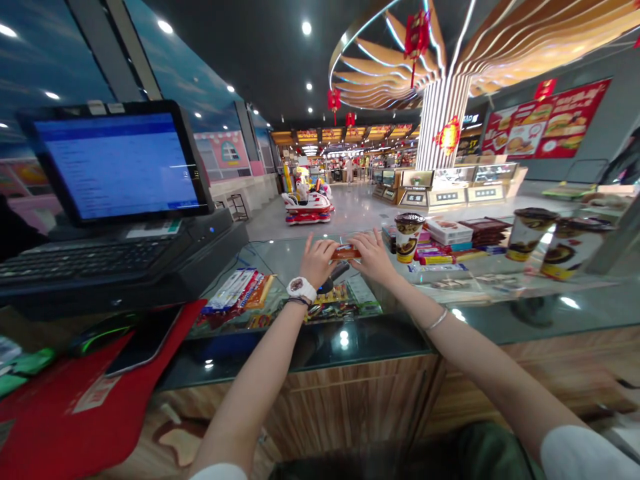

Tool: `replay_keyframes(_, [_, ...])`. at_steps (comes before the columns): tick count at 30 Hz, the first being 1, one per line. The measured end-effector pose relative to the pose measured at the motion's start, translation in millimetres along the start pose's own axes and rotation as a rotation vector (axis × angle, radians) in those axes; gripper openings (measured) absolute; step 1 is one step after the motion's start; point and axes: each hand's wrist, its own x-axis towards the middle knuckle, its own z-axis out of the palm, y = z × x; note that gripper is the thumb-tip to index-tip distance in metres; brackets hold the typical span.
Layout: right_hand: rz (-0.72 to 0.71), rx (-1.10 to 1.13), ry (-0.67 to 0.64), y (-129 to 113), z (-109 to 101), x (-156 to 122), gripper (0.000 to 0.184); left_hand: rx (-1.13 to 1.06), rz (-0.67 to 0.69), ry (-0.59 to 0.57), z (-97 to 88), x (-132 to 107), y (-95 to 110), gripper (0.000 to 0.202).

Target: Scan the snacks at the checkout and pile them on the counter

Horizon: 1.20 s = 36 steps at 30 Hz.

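Observation:
Both my arms reach forward over a glass counter [380,333]. My left hand [317,259], with a white watch on its wrist, and my right hand [371,255] together grip a small orange-brown packet [346,252] by its two ends, fingers curled round it. A dark handheld device [336,273] lies on the glass just under the packet. A drink cup with a dark lid [408,235] stands right of my right hand.
A till screen [117,163] with keyboard [85,259] stands at left, above a red mat [75,400] with a phone [143,341]. Snack packets [240,288] lie on the glass. More cups [530,232] and boxed goods [450,232] line the right. A mall hall lies beyond.

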Motion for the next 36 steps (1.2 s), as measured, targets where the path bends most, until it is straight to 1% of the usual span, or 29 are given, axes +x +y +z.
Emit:
replay_keyframes(4, [-0.009,0.011,0.000,3,0,-4,0.035,-0.019,0.001,0.002,0.3,-3,2,0.032])
replay_keyframes(8, [-0.004,0.015,0.018,4,-2,-6,0.035,-0.029,0.027,-0.005,3.3,-2,9,0.037])
replay_keyframes(13, [0.010,0.018,0.018,0,-4,-6,0.033,-0.037,0.039,0.006,6.4,-3,11,0.036])
replay_keyframes(16, [0.019,0.073,0.021,2,-5,-5,0.034,-0.036,0.053,0.010,6.7,-4,11,0.037])
replay_keyframes(19, [0.054,0.201,0.015,12,-6,-3,0.046,-0.020,0.044,0.017,6.0,-5,8,0.035])
replay_keyframes(21, [0.130,0.348,0.050,22,-6,-1,0.053,-0.008,0.026,0.018,5.1,-5,6,0.035])
replay_keyframes(23, [0.248,0.550,0.089,30,-2,1,0.049,0.005,0.009,0.019,4.2,-5,3,0.036])
replay_keyframes(24, [0.308,0.660,0.089,34,0,1,0.047,0.011,0.005,0.020,4.0,-5,2,0.037])
replay_keyframes(26, [0.404,0.859,0.060,37,5,2,0.045,0.016,0.007,0.026,4.2,-5,-1,0.038])
replay_keyframes(28, [0.463,0.996,0.042,38,10,2,0.045,0.017,0.030,0.030,5.5,-5,-3,0.040])
replay_keyframes(30, [0.503,1.065,0.077,37,13,3,0.046,0.020,0.064,0.029,7.6,-5,-4,0.042])
replay_keyframes(33, [0.557,1.106,0.148,36,15,4,0.047,0.031,0.116,0.025,11.2,-5,-5,0.044])
replay_keyframes(36, [0.585,1.131,0.173,37,15,4,0.047,0.037,0.153,0.024,13.2,-5,-5,0.044])
